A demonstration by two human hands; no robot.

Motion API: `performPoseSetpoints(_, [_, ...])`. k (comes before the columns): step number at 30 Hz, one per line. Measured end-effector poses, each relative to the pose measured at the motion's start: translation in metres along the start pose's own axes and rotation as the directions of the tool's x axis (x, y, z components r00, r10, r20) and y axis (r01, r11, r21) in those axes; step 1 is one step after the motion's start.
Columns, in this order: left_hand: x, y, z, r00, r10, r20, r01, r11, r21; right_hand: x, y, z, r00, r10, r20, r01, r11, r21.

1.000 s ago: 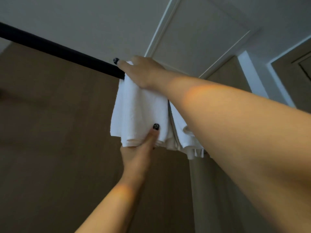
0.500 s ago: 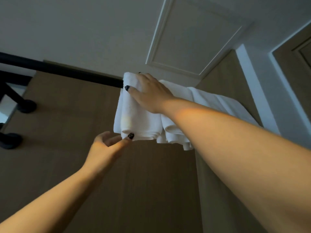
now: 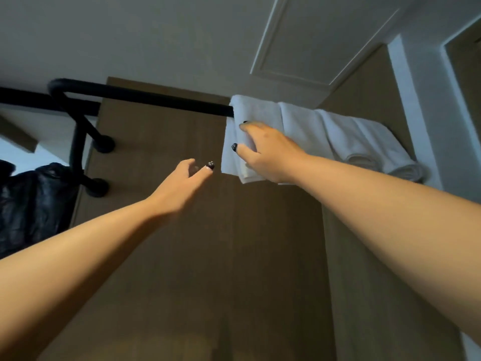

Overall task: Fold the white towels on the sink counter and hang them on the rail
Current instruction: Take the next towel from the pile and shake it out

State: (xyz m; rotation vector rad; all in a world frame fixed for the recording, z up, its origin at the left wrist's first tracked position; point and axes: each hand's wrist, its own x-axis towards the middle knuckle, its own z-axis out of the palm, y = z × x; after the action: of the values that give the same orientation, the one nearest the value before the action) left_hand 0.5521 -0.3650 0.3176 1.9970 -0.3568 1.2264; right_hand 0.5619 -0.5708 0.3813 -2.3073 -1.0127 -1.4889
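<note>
- Clearly, the work is well along: several folded white towels hang side by side over the black rail, filling its right-hand stretch up to the corner wall.
- The towel nearest the rail's bare part is the one being handled; it is draped over the rail with its folded layers hanging down in front.
- The right hand rests on the front of this towel just below the rail, with the thumb and at least one finger bent against the cloth; it looks to be pressing or smoothing rather than carrying the towel's weight.
- The left hand is below the rail and just left of that towel's lower corner, apart from the cloth, fingers loosely extended, holding nothing.
- Left of the towels the rail is bare as far as its bend and wall brackets, so room for more towels remains.
- A dark bag hangs below the rail's far left end.
- The counter is out of view, so I cannot tell whether any towels wait there unfolded.
- My judgement: this towel is hung and needs only straightening; the rest depends on what the counter holds.
</note>
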Motion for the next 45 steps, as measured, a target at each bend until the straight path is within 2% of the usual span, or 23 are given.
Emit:
performPoseSetpoints(5, [-0.048, -0.013, -0.063, 0.99, -0.089, 0.105, 0.068, 0.98, 0.187, -0.04, -0.064, 0.026, 1.0, -0.005, 0.026, 0.002, 0.995, 0.098])
performPoseSetpoints(13, [-0.147, -0.045, -0.17, 0.925, -0.225, 0.306, 0.095, 0.917, 0.388, -0.102, -0.168, 0.07, 0.973, 0.12, 0.196, -0.169, 0.951, 0.257])
performPoseSetpoints(20, [-0.212, -0.079, -0.204, 0.854, -0.333, 0.401, 0.121, 0.875, 0.468, -0.175, -0.228, 0.113, 0.913, 0.129, 0.387, -0.254, 0.922, 0.291])
performPoseSetpoints(23, [-0.241, -0.1, -0.201, 0.836, -0.345, 0.426, 0.123, 0.875, 0.468, -0.209, -0.241, 0.14, 0.887, 0.14, 0.441, -0.3, 0.9, 0.318])
performPoseSetpoints(26, [-0.273, -0.123, -0.187, 0.809, -0.4, 0.43, 0.232, 0.89, 0.391, -0.243, -0.246, 0.173, 0.868, 0.186, 0.46, -0.368, 0.862, 0.347])
performPoseSetpoints(30, [-0.315, -0.166, -0.155, 0.766, -0.467, 0.442, 0.339, 0.877, 0.34, -0.291, -0.245, 0.23, 0.804, 0.236, 0.546, -0.49, 0.783, 0.383])
performPoseSetpoints(34, [-0.344, -0.216, -0.119, 0.713, -0.498, 0.494, 0.336, 0.86, 0.383, -0.323, -0.25, 0.294, 0.762, 0.246, 0.599, -0.57, 0.693, 0.441])
performPoseSetpoints(38, [-0.368, -0.269, -0.077, 0.638, -0.535, 0.554, 0.361, 0.843, 0.399, -0.342, -0.252, 0.359, 0.677, 0.24, 0.696, -0.657, 0.624, 0.424])
performPoseSetpoints(42, [-0.397, -0.324, -0.046, 0.584, -0.578, 0.571, 0.41, 0.816, 0.407, -0.357, -0.242, 0.408, 0.641, 0.209, 0.739, -0.666, 0.631, 0.399])
performPoseSetpoints(44, [-0.416, -0.348, -0.04, 0.56, -0.61, 0.561, 0.446, 0.792, 0.416, -0.37, -0.239, 0.424, 0.638, 0.123, 0.76, -0.596, 0.704, 0.386])
performPoseSetpoints(45, [-0.427, -0.358, -0.039, 0.547, -0.62, 0.563, 0.455, 0.784, 0.421, -0.38, -0.237, 0.431, 0.622, 0.023, 0.782, -0.502, 0.779, 0.376])
